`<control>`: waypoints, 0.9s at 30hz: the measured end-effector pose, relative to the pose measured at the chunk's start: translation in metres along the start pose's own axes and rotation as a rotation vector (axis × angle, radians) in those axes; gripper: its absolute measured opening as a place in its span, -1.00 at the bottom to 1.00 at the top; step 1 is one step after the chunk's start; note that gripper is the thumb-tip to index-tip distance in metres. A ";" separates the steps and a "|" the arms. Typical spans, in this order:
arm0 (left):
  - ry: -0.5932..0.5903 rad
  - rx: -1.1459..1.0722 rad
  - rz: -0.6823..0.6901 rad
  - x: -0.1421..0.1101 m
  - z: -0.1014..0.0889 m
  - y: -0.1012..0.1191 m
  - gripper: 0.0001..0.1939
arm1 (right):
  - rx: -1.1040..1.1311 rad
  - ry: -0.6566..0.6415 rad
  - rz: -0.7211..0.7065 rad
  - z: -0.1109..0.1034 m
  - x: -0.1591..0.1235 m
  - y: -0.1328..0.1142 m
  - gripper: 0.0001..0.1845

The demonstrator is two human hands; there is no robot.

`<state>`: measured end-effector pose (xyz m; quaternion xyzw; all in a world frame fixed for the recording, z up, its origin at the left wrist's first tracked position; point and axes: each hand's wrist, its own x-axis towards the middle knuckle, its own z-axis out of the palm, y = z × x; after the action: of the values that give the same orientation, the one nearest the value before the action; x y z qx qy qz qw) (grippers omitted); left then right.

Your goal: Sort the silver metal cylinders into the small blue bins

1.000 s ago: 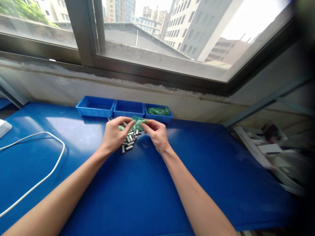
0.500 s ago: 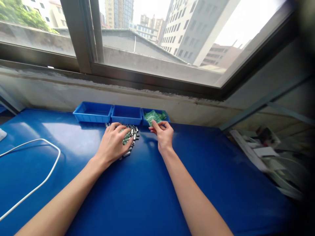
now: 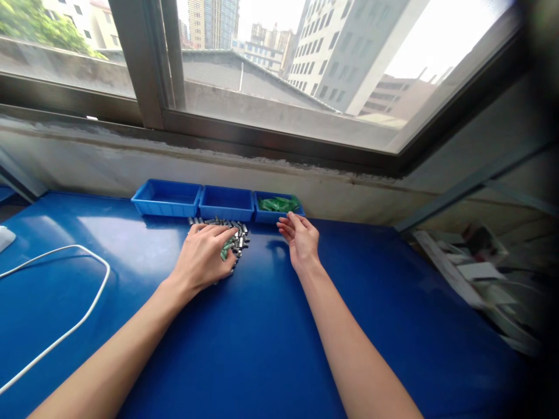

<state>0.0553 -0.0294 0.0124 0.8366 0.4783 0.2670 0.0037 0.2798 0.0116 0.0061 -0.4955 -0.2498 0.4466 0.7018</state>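
My left hand (image 3: 204, 254) curves over a pile of small metal cylinders (image 3: 241, 240) on the blue table. Green plastic bags (image 3: 226, 250) show between its thumb and fingers, closed around them; the palm side is hidden. To the right, my right hand (image 3: 302, 237) hovers just in front of the right blue bin (image 3: 273, 217), with its fingers loosely apart and nothing in them. Inside that bin lie several green bags (image 3: 279, 203).
A middle blue bin (image 3: 226, 213) and a left blue bin (image 3: 168, 209) stand beside it along the wall below the window. A white cable (image 3: 98, 291) loops over the table's left side. Cluttered items (image 3: 480, 272) sit at the far right.
Both hands were together on a green bag. My right hand carried it to the right bin and let it go there, then drew slightly back. My left hand lowered onto the metal pile.
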 end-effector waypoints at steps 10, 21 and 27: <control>0.083 -0.064 0.011 0.000 0.011 -0.009 -0.47 | -0.157 -0.139 0.017 0.009 -0.021 0.007 -0.73; 0.106 -0.080 0.097 0.003 0.020 -0.016 -0.85 | -0.277 -0.305 -0.044 0.016 -0.031 0.015 -0.71; 0.223 -0.104 0.161 0.004 0.014 -0.008 -0.86 | -0.305 -0.336 -0.063 0.014 -0.030 0.018 -0.69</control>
<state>0.0568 -0.0179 0.0003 0.8362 0.3925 0.3820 -0.0274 0.2477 -0.0064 -0.0023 -0.5065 -0.4433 0.4577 0.5809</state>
